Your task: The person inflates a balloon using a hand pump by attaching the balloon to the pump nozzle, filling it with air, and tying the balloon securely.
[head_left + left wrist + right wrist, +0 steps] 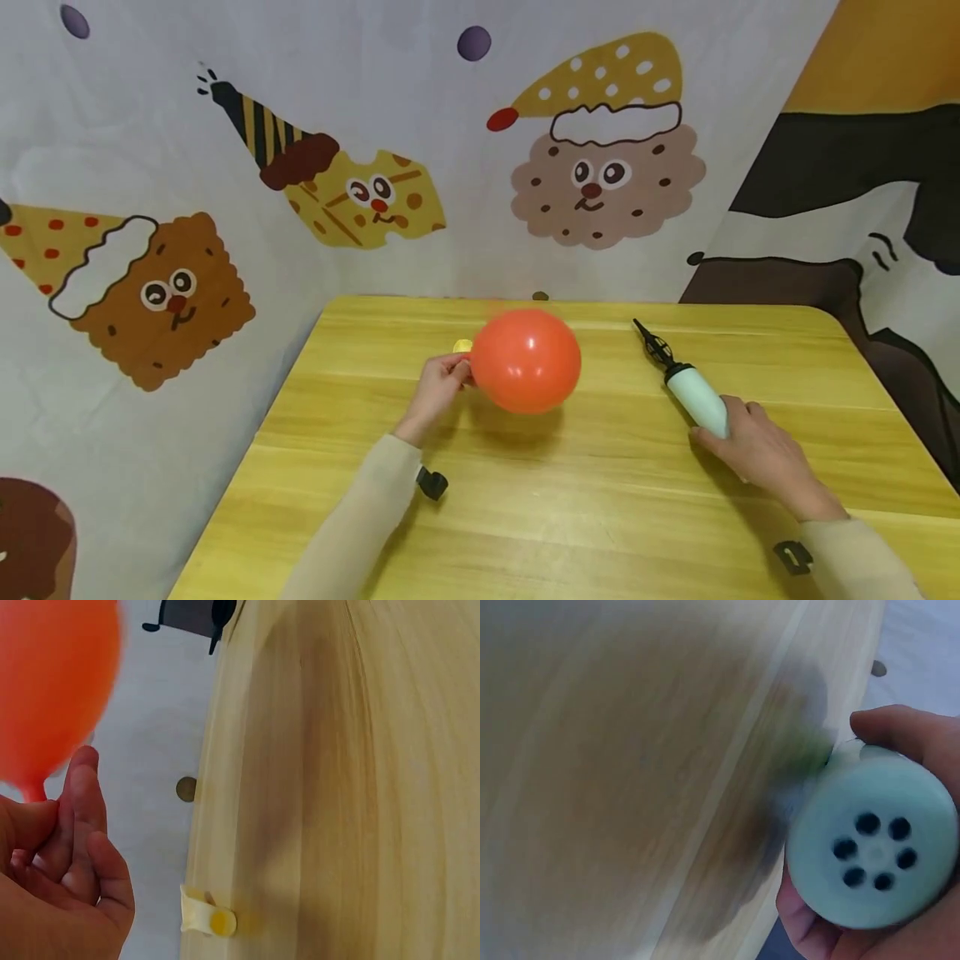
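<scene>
An inflated orange-red balloon [527, 361] is held by its neck, which my left hand [442, 385] pinches between thumb and fingers. In the left wrist view the balloon's neck [34, 789] goes down into the pinch of the left hand [71, 862], and the knot or opening is hidden there. On the right, my right hand [765, 446] grips a mint-green balloon pump [697, 400] around its rear part. The pump's black nozzle [648, 337] points away toward the table's far edge. Its round end with several holes [874, 851] faces the right wrist camera.
A small yellow item [462, 345] lies near the far edge of the wooden table [600, 517], just behind the left hand; in the left wrist view it shows a pale band [196, 915]. A cloth printed with cartoon cookies [480, 258] hangs behind the table.
</scene>
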Action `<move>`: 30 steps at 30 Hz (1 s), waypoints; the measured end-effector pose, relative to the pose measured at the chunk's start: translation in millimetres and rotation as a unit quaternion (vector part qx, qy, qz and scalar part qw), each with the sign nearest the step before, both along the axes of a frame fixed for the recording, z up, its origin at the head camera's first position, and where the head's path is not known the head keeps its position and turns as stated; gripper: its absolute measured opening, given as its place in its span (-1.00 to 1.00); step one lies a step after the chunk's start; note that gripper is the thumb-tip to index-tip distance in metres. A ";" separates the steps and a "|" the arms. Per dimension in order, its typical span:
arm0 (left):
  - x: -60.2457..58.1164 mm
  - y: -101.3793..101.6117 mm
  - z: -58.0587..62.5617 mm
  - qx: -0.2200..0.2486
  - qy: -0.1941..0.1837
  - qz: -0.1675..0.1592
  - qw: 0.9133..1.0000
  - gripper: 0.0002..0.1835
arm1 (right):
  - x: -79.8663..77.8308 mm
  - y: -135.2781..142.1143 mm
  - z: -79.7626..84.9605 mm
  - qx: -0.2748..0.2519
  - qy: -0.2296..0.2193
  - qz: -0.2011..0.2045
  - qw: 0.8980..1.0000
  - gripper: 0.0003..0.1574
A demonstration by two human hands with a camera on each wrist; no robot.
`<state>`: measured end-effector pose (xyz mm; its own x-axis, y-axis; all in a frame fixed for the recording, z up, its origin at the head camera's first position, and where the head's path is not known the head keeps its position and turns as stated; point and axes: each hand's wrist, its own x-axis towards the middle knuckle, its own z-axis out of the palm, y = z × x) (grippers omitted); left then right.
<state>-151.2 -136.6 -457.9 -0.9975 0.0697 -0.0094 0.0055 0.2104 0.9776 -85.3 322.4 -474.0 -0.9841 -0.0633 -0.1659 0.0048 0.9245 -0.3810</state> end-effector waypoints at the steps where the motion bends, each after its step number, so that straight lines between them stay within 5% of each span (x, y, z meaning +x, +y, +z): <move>1: 0.0 1.2 -0.1 -0.001 -0.004 0.000 1.000 -0.74 | -0.6 1.5 -1.0 0.002 0.001 0.002 1.000 0.13; 8: -0.2 8.0 2.0 -0.021 -0.016 -0.015 1.000 -0.72 | 0.1 7.2 -5.3 0.018 0.019 0.005 1.000 0.23; 12: -0.9 12.8 5.2 0.007 -0.023 -0.050 0.998 -0.73 | 5.6 -3.0 1.9 0.055 0.110 -0.002 0.992 0.21; 16: -0.9 19.0 7.7 0.037 -0.041 -0.084 0.995 -0.71 | 13.4 -33.4 25.2 0.051 0.230 0.025 0.972 -0.16; 19: 0.6 24.9 9.0 0.048 -0.053 -0.097 0.993 -0.70 | 18.6 -66.4 43.2 -0.017 0.259 0.073 0.963 -0.51; 22: 3.5 32.6 9.9 0.068 -0.075 -0.112 0.989 -0.67 | 19.2 -99.7 53.2 -0.130 0.208 0.106 0.964 -0.68; 30: 16.0 57.2 8.3 0.118 -0.117 -0.124 0.978 -0.67 | -6.4 -163.4 45.0 -0.328 0.029 0.112 0.938 -0.42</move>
